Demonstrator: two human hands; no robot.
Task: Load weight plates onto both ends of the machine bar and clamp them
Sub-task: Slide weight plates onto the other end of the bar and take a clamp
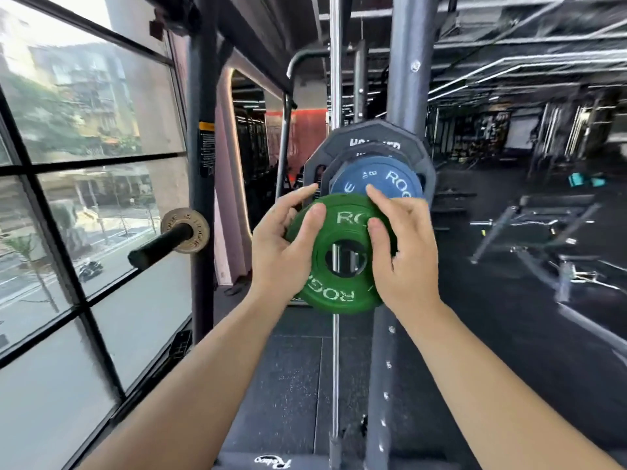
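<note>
Holding a green plate [325,293] upright, just in front of the blue plate [376,178] and black plates [373,137] already stacked | left hand [285,245] and right hand [403,252] gripped opposite rims, fingers curled | step: loading; next move probably needed the hole lined up with the bar end, hidden here.

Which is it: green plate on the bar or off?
Off. The left hand and right hand hold the green plate before the blue plate; its centre hole shows background, no bar.

Both hands [342,252] gripping green plate [342,228], blue plate [380,178] just behind
</note>
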